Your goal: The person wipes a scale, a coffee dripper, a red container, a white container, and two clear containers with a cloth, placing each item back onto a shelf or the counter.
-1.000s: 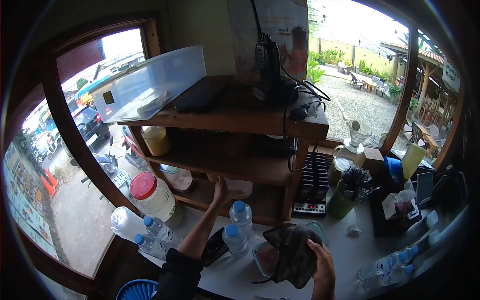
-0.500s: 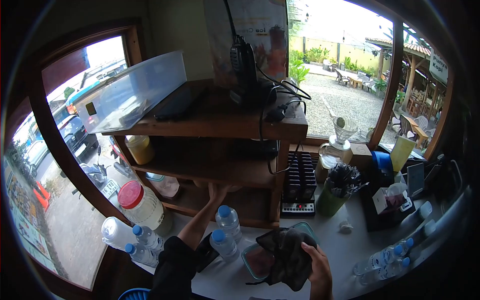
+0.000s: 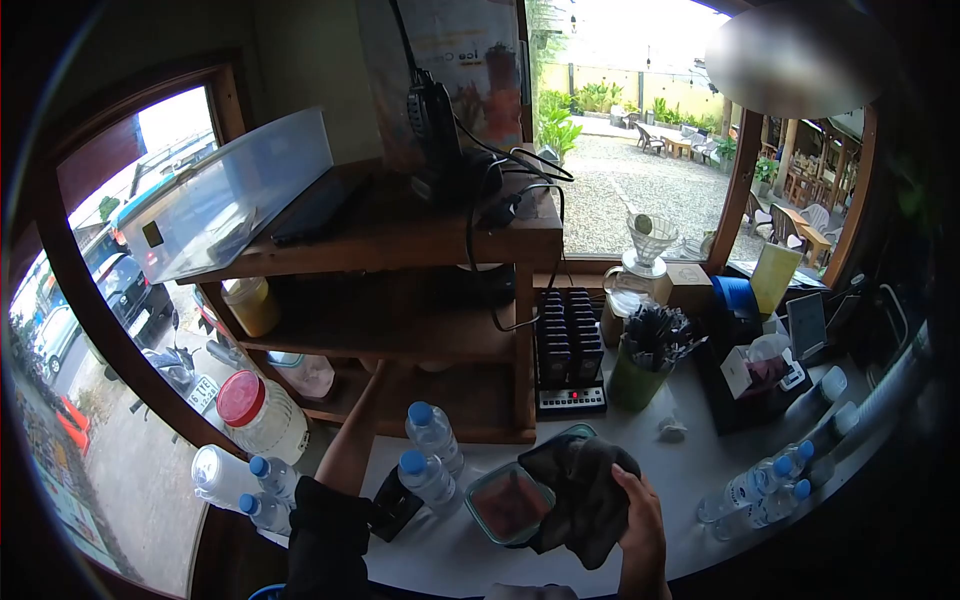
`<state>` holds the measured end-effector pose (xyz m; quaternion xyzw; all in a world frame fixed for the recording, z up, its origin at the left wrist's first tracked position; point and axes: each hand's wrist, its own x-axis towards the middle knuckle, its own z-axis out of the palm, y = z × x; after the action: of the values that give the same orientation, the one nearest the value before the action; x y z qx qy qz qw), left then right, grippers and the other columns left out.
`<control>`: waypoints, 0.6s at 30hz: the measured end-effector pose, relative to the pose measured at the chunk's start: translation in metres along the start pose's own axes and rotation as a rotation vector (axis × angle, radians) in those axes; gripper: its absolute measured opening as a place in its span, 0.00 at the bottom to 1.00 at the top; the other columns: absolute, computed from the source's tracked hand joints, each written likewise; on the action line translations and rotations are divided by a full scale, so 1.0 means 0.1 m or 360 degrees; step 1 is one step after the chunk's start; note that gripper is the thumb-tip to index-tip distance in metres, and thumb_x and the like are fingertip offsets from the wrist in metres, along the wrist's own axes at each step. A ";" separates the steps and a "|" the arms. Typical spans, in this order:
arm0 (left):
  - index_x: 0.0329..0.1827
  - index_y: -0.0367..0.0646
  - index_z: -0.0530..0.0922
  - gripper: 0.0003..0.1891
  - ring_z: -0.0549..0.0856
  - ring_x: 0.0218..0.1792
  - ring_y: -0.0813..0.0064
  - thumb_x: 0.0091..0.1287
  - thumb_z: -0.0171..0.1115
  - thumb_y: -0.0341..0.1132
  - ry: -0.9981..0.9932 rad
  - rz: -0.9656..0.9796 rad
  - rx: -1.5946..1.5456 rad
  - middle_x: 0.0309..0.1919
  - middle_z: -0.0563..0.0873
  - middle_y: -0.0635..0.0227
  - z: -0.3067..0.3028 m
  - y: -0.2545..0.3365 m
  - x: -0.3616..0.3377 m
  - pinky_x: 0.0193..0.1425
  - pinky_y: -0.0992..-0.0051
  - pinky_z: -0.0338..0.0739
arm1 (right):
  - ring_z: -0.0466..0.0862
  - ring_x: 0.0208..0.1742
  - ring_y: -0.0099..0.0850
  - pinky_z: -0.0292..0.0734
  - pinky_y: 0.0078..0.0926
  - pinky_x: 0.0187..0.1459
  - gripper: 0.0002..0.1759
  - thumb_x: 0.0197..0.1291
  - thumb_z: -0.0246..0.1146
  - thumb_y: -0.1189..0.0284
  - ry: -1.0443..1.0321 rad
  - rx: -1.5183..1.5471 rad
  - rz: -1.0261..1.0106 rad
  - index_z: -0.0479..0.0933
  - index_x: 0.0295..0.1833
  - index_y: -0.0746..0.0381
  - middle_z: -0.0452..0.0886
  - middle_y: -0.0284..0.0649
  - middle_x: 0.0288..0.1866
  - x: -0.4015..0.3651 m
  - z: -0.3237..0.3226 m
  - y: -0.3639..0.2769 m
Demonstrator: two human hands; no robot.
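My right hand [image 3: 640, 508] grips a dark cloth [image 3: 580, 495] over the counter. The cloth covers part of a glass container [image 3: 508, 505] with reddish-brown contents. My left arm reaches into the lower part of the wooden shelf [image 3: 400, 345]; my left hand [image 3: 380, 366] is mostly hidden under the shelf board, so its fingers do not show. Two water bottles [image 3: 430, 475] with blue caps stand between my left arm and the container. A black object [image 3: 396, 508] lies beside my left sleeve.
A red-lidded jar [image 3: 262, 412] and more bottles [image 3: 268, 508] stand at the left. Right of the shelf are a rack of dark devices [image 3: 570, 345], a green holder of wrapped sticks [image 3: 640, 375] and a glass dripper [image 3: 648, 240]. Bottles [image 3: 755, 500] lie at the right.
The view has shifted, moving the shelf leftward in the picture. My left hand is further under the shelf board. More of the container's contents shows beside the cloth, still in my right hand.
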<state>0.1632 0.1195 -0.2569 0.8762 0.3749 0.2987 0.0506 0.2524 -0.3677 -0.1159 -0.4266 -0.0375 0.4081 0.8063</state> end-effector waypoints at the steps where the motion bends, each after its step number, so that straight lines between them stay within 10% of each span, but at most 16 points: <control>1: 0.55 0.40 0.77 0.21 0.82 0.52 0.59 0.62 0.62 0.43 -0.0158 0.0100 0.0031 0.49 0.83 0.56 -0.13 -0.07 -0.01 0.57 0.66 0.74 | 0.82 0.51 0.40 0.79 0.36 0.52 0.20 0.65 0.55 0.69 -0.0002 0.0050 -0.0065 0.70 0.58 0.70 0.79 0.49 0.52 -0.01 -0.04 -0.04; 8: 0.56 0.41 0.77 0.19 0.83 0.51 0.60 0.64 0.61 0.40 -0.1060 0.0618 -0.0005 0.49 0.83 0.57 -1.29 -0.27 -0.23 0.56 0.68 0.75 | 0.82 0.50 0.42 0.77 0.39 0.53 0.25 0.68 0.51 0.59 0.0045 0.0431 -0.0477 0.69 0.60 0.66 0.79 0.50 0.52 0.04 -0.45 -0.30; 15: 0.60 0.44 0.75 0.25 0.82 0.54 0.68 0.61 0.68 0.43 -0.0723 0.0150 -0.1003 0.53 0.82 0.62 -2.86 1.22 -1.20 0.55 0.68 0.79 | 0.82 0.49 0.42 0.77 0.39 0.53 0.25 0.68 0.52 0.58 0.0067 0.0419 -0.0555 0.70 0.60 0.66 0.80 0.51 0.50 -0.13 -0.55 -0.51; 18: 0.61 0.41 0.74 0.30 0.81 0.56 0.67 0.58 0.69 0.46 -0.0797 0.0418 -0.1776 0.56 0.81 0.61 -2.96 1.72 -1.35 0.62 0.61 0.74 | 0.82 0.49 0.41 0.77 0.37 0.53 0.24 0.67 0.53 0.58 0.0061 0.0355 -0.0492 0.71 0.59 0.66 0.80 0.49 0.50 -0.09 -0.59 -0.46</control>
<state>0.0323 -0.1361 -0.0271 0.7999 0.0283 0.2388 0.5498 0.2994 -0.4267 -0.1174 -0.3314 -0.0419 0.2727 0.9022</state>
